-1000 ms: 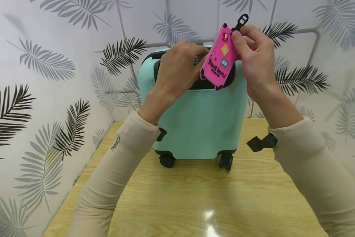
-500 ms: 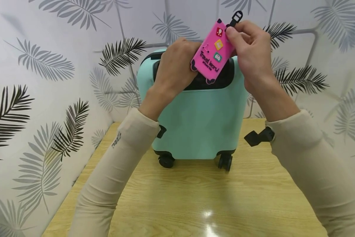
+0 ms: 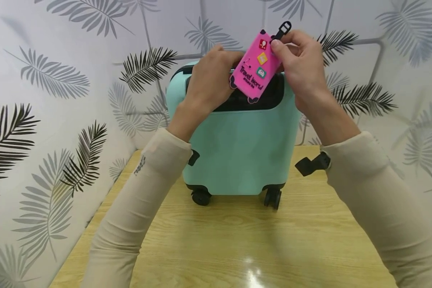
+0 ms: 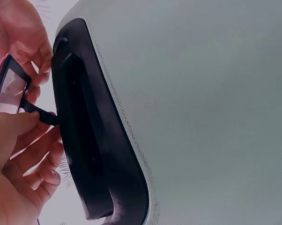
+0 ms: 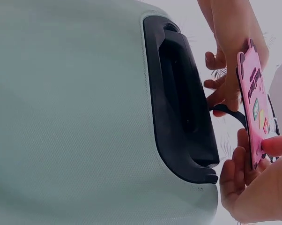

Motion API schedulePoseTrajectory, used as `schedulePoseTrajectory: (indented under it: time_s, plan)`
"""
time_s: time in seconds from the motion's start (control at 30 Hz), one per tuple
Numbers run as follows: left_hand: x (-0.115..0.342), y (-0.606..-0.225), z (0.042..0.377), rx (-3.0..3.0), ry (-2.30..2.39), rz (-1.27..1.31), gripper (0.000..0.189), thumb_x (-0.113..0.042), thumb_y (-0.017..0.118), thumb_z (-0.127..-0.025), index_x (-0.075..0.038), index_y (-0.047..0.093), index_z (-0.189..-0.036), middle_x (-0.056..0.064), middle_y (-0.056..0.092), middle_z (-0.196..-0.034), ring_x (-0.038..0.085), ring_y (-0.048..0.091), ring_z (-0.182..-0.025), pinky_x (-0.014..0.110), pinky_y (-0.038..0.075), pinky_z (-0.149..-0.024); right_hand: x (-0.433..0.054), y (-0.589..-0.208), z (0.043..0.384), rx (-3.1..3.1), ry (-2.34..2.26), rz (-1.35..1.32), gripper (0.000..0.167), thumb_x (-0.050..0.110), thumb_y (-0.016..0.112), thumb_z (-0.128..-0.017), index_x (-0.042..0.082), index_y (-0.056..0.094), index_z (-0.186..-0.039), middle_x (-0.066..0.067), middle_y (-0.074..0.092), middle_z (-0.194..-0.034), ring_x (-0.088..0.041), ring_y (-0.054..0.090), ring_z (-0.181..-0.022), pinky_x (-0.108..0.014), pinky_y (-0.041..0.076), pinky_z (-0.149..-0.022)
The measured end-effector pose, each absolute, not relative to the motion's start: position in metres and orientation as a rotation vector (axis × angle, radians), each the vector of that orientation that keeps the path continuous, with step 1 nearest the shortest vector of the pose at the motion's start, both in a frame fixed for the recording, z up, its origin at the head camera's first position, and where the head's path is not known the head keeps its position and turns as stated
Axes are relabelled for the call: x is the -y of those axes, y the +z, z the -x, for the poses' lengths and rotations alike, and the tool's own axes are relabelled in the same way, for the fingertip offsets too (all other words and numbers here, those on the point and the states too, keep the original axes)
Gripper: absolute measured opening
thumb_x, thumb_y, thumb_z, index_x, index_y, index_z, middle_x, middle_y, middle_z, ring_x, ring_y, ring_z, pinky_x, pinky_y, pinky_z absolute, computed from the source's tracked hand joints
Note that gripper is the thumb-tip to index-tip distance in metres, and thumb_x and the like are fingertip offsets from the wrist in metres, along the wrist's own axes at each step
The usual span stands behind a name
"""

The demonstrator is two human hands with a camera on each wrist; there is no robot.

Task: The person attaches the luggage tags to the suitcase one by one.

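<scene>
A mint-green suitcase (image 3: 237, 152) stands upright on the table, with a black top handle (image 5: 178, 98) in its black recess. Over its top my right hand (image 3: 304, 66) pinches a pink luggage tag (image 3: 253, 70) by its upper end, where a black buckle (image 3: 284, 29) sticks up. The tag is tilted, its "Travel World" lettering facing me. Thumb and finger of my left hand (image 3: 210, 78) pinch the tag's black strap (image 4: 46, 116) near the handle, as the left wrist view shows. In the head view the tag and the left hand hide that strap.
The suitcase's black wheels (image 3: 201, 197) rest on a pale wooden table (image 3: 230, 240). Behind and to the left rise white walls (image 3: 57, 68) patterned with leaves. A dark wrist device (image 3: 311, 163) juts from the right sleeve.
The tag and my right hand have moved left, closer to my left hand, which now grips lower behind the tag. The suitcase stands in the same place.
</scene>
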State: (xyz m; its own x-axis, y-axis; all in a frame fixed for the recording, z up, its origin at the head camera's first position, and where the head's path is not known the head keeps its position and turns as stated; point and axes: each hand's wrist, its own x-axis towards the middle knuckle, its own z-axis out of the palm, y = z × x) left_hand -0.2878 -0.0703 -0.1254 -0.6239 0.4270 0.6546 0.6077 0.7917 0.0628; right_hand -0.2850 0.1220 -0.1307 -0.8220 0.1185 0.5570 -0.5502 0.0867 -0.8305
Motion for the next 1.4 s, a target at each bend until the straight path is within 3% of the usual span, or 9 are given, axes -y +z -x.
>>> schedulePoseTrajectory:
  time_s: [0.13,0.3,0.57,0.73,0.9,1.03,1.13,1.27,1.4]
  plan:
    - [0.072,-0.125,0.290,2.337,-0.398,0.758,0.024,-0.021,0.057,-0.108,-0.015,0.077,-0.120,-0.002,0.076,-0.112,0.018,0.047,-0.093,0.030,0.041,-0.072,-0.121,-0.129,0.286,1.872,1.845,-0.451,0.011,0.017,0.061,-0.106,0.011,0.063,-0.097,-0.003,0.071,-0.096,-0.017,0.061,-0.084,-0.030,0.047,-0.082]
    - [0.071,-0.127,0.290,2.316,-0.407,0.757,0.030,-0.029,0.054,-0.110,-0.015,0.079,-0.117,-0.001,0.076,-0.107,0.018,0.046,-0.088,0.029,0.038,-0.070,-0.123,-0.127,0.286,1.909,1.831,-0.443,0.014,0.018,0.058,-0.107,0.011,0.063,-0.096,0.000,0.069,-0.096,-0.016,0.059,-0.089,-0.030,0.043,-0.085]
    - [0.071,-0.128,0.293,2.296,-0.430,0.741,0.023,-0.019,0.059,-0.107,-0.013,0.081,-0.111,0.000,0.077,-0.102,0.019,0.047,-0.089,0.031,0.039,-0.069,-0.121,-0.126,0.291,1.914,1.830,-0.405,0.015,0.019,0.059,-0.107,0.010,0.063,-0.096,0.001,0.071,-0.091,-0.016,0.061,-0.083,-0.030,0.044,-0.086]
    - [0.071,-0.127,0.298,2.328,-0.451,0.724,0.023,-0.023,0.060,-0.107,-0.016,0.080,-0.113,-0.001,0.077,-0.103,0.018,0.051,-0.096,0.032,0.044,-0.073,-0.120,-0.125,0.294,1.959,1.804,-0.368,0.015,0.022,0.058,-0.107,0.012,0.063,-0.098,0.001,0.070,-0.093,-0.017,0.059,-0.086,-0.030,0.041,-0.091]
    - [0.073,-0.125,0.302,2.322,-0.438,0.711,0.027,-0.028,0.057,-0.109,-0.016,0.080,-0.117,0.000,0.077,-0.104,0.018,0.053,-0.092,0.032,0.043,-0.076,-0.119,-0.123,0.295,2.009,1.768,-0.375,0.014,0.023,0.057,-0.108,0.013,0.063,-0.100,-0.001,0.068,-0.102,-0.016,0.055,-0.097,-0.030,0.039,-0.094]
    - [0.076,-0.123,0.305,2.302,-0.434,0.734,0.026,-0.030,0.061,-0.107,-0.016,0.080,-0.118,-0.001,0.078,-0.108,0.017,0.060,-0.092,0.030,0.046,-0.093,-0.118,-0.122,0.294,2.057,1.729,-0.393,0.013,0.024,0.056,-0.108,0.014,0.063,-0.102,-0.005,0.067,-0.114,-0.017,0.053,-0.105,-0.032,0.038,-0.098]
    - [0.078,-0.122,0.306,2.299,-0.453,0.755,0.025,-0.028,0.063,-0.106,-0.015,0.081,-0.118,-0.002,0.079,-0.110,0.015,0.064,-0.094,0.030,0.045,-0.098,-0.118,-0.122,0.293,2.087,1.714,-0.395,0.012,0.024,0.056,-0.108,0.015,0.062,-0.103,-0.007,0.067,-0.119,-0.018,0.054,-0.106,-0.034,0.039,-0.097]
    - [0.080,-0.123,0.307,2.311,-0.503,0.773,0.024,-0.025,0.063,-0.106,-0.014,0.081,-0.118,0.000,0.078,-0.110,0.017,0.061,-0.095,0.032,0.046,-0.086,-0.118,-0.124,0.292,2.107,1.719,-0.400,0.010,0.024,0.057,-0.108,0.016,0.063,-0.106,-0.010,0.067,-0.123,-0.020,0.057,-0.106,-0.037,0.041,-0.098]
    - [0.082,-0.125,0.307,2.311,-0.548,0.794,0.024,-0.024,0.063,-0.106,-0.013,0.081,-0.118,0.001,0.078,-0.109,0.016,0.060,-0.095,0.031,0.047,-0.083,-0.118,-0.127,0.291,2.111,1.727,-0.419,0.008,0.021,0.056,-0.108,0.016,0.062,-0.107,-0.011,0.067,-0.125,-0.023,0.059,-0.107,-0.039,0.044,-0.098]
